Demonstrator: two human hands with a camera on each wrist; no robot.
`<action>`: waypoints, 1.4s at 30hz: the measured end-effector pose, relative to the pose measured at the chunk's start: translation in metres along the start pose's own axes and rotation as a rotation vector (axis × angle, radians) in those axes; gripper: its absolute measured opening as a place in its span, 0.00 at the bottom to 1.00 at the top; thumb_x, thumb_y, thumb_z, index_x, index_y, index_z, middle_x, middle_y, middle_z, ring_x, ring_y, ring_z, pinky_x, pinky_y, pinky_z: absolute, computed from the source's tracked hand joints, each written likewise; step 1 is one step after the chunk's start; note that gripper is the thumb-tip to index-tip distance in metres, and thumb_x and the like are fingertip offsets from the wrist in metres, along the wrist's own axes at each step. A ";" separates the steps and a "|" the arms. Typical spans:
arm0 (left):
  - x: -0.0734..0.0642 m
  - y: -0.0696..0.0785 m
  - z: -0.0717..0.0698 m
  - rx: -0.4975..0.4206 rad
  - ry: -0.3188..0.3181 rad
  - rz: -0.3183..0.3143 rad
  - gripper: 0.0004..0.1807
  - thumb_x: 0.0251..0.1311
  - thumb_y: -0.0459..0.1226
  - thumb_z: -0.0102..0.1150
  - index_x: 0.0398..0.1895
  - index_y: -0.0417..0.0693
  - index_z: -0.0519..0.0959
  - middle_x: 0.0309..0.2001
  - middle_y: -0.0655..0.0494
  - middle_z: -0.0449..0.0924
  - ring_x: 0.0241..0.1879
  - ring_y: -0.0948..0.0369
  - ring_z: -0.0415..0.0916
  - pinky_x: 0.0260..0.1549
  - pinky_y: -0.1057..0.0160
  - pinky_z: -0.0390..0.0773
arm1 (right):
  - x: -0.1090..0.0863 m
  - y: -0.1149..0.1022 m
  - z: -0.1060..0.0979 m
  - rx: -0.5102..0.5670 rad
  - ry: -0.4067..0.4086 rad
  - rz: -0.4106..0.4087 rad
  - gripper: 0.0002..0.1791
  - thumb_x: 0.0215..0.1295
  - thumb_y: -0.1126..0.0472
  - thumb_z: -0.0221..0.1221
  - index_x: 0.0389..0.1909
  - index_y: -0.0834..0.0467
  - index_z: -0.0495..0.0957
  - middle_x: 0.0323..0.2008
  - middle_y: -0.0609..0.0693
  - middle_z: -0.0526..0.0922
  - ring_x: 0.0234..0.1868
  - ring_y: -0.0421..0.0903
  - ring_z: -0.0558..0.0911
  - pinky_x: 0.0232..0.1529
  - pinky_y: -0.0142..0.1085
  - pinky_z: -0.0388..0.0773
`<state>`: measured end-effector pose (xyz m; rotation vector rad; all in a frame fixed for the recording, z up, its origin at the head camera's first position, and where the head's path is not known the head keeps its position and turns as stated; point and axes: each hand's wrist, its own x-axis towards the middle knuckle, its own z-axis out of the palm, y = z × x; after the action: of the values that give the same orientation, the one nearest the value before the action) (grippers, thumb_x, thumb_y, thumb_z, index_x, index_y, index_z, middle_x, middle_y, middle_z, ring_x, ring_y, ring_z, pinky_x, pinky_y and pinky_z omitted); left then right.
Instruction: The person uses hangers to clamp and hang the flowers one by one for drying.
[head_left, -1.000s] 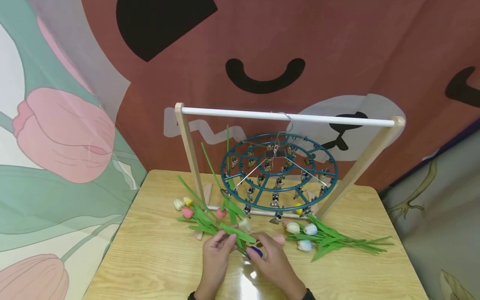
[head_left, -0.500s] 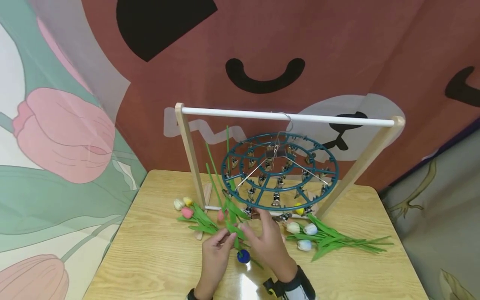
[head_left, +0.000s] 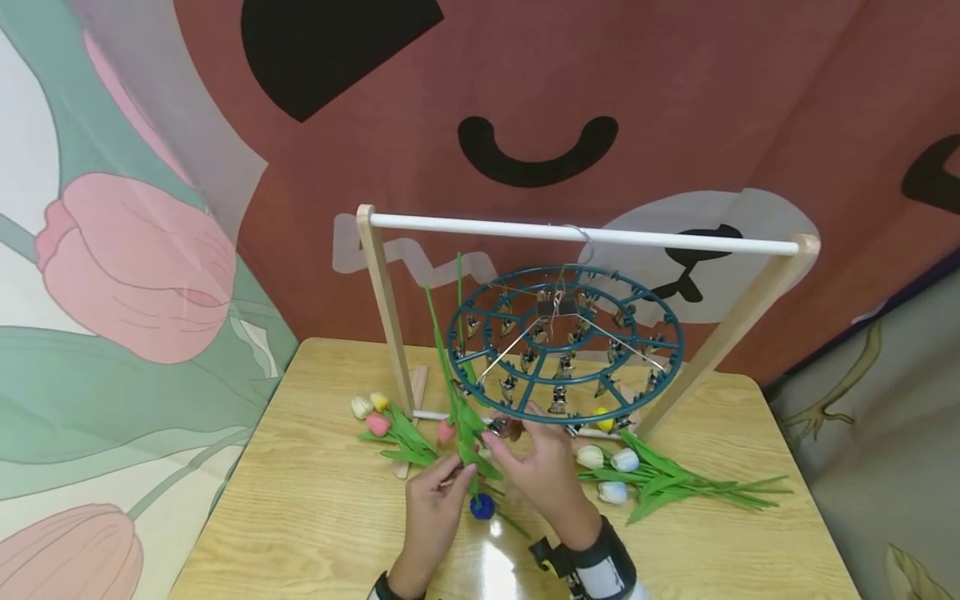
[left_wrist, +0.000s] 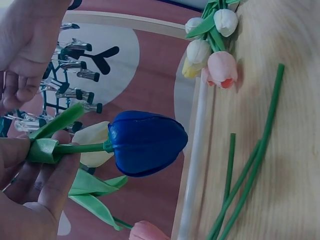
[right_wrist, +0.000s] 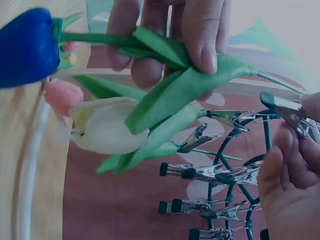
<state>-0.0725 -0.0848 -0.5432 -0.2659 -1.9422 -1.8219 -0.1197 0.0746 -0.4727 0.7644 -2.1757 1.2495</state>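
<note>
My left hand pinches the leafy stem of a blue artificial tulip. In the head view its flower hangs downward and the stem rises toward the hanger's left edge. My right hand is raised to the near left rim of a round teal clip hanger. Its thumb and fingers grip a metal clip, seen in the right wrist view near the stem's upper part. Whether the clip's mouth is spread, I cannot tell. A white tulip and a pink tulip hang flower-down from the hanger beside the blue one.
The hanger hooks over the white bar of a wooden stand. Tulips in white, yellow and pink lie at the table's left; a white and blue bunch lies right. Green stems rest close to the hands. A patterned cloth forms the backdrop.
My right hand has left the blue tulip and gone up to a clip on the hanger's rim. The tulip has turned flower-down, its stem now steeper in my left hand.
</note>
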 end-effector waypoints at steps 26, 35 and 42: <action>0.009 0.010 0.014 -0.044 -0.011 -0.014 0.09 0.62 0.25 0.66 0.46 0.36 0.87 0.38 0.44 0.89 0.34 0.55 0.88 0.34 0.61 0.92 | -0.010 -0.005 0.011 0.516 0.222 0.126 0.14 0.50 0.87 0.66 0.38 0.75 0.80 0.38 0.72 0.84 0.47 0.35 0.87 0.52 0.29 0.87; 0.008 0.012 0.017 -0.022 -0.017 -0.041 0.09 0.62 0.26 0.68 0.45 0.40 0.88 0.37 0.48 0.90 0.34 0.58 0.88 0.34 0.63 0.91 | -0.012 -0.006 0.012 0.508 0.206 0.218 0.11 0.55 0.82 0.68 0.38 0.73 0.80 0.39 0.62 0.87 0.44 0.36 0.87 0.48 0.29 0.88; 0.008 0.010 0.017 -0.022 -0.002 -0.046 0.10 0.62 0.26 0.68 0.46 0.38 0.87 0.39 0.44 0.90 0.35 0.57 0.89 0.35 0.63 0.91 | -0.018 -0.007 0.015 0.463 0.117 0.289 0.17 0.60 0.79 0.66 0.50 0.73 0.77 0.44 0.64 0.85 0.47 0.38 0.84 0.53 0.27 0.85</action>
<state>-0.0782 -0.0688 -0.5309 -0.2322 -1.9461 -1.8741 -0.1049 0.0622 -0.4876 0.5383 -1.9711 1.9358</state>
